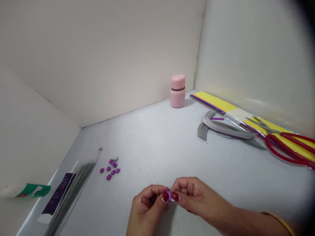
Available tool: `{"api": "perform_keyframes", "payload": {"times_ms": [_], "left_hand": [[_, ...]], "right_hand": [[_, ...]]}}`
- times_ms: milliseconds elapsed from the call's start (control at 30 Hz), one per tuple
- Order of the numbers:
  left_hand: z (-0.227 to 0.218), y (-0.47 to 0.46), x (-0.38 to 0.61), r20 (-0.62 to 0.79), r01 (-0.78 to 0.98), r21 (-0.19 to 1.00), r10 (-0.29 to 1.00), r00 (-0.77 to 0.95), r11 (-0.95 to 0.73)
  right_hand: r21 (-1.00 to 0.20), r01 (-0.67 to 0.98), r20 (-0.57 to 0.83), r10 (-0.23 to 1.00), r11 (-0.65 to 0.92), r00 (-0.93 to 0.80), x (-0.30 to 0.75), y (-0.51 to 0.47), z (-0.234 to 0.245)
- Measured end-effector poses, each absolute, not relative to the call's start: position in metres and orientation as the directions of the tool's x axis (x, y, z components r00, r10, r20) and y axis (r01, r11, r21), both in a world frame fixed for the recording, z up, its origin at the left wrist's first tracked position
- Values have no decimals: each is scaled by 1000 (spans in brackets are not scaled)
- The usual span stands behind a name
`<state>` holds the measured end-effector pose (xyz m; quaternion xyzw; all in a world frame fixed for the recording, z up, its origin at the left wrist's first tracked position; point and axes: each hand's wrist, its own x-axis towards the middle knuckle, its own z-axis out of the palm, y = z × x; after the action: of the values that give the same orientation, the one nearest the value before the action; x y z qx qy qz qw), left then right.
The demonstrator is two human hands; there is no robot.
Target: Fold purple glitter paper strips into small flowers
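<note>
Purple in colour, one small strip (169, 196) is being pinched at six o'clock in the view, thumb against finger, by the grip of the left hand (147, 213) and that of the right hand (199, 196). Clockwise from the strip, one tube (60, 193) at nine, about eight purple stars (113, 172) and one silvery piece (115, 159) at ten, one pink flask (178, 98) at twelve and one pair of scissors (286, 135) at two are being carried by the bench (152, 144).

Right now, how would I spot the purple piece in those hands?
On the pale table, find the left hand and right hand nearly meeting. Between them is the small purple piece, curved, unlike the straight purple strip lying among the grey strips.
</note>
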<state>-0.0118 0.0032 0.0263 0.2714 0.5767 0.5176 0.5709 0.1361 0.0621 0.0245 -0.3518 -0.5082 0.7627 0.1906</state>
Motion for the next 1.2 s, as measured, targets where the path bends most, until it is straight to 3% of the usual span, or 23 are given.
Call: {"api": "perform_keyframes", "payload": {"times_ms": [100, 233, 433, 500, 567, 667, 800, 933, 1200], "left_hand": [[26, 2, -9, -319, -264, 930, 916, -243, 254], [25, 2, -7, -356, -281, 919, 891, -282, 278], [23, -2, -5, -327, -123, 945, 886, -329, 303], [21, -5, -3, -180, 29, 978, 910, -374, 205], [18, -7, -3, 77, 262, 965, 924, -374, 26], [14, -7, -4, 451, 589, 776, 852, -268, -225], [8, -6, -7, 684, 789, 515, 716, -142, -336], [1, -8, -11, 710, 815, 446, 701, -70, -370], [-9, -9, -17, 669, 757, 484, 743, 4, -440]], "right_hand": [[-927, 35, -298, 678, -373, -672, 136, 61, 25], [-943, 34, -270, 703, -331, -658, 135, 61, 28], [-940, 82, -307, 716, -331, -627, 134, 62, 23], [-934, 126, -340, 723, -334, -601, 134, 61, 21], [-925, 134, -360, 713, -354, -601, 133, 61, 22], [-897, 103, -397, 683, -430, -613, 132, 61, 28], [-878, 70, -411, 670, -474, -618, 132, 59, 32], [-888, 46, -380, 672, -458, -635, 133, 57, 30], [-888, 41, -387, 696, -458, -604, 131, 58, 33]]}}
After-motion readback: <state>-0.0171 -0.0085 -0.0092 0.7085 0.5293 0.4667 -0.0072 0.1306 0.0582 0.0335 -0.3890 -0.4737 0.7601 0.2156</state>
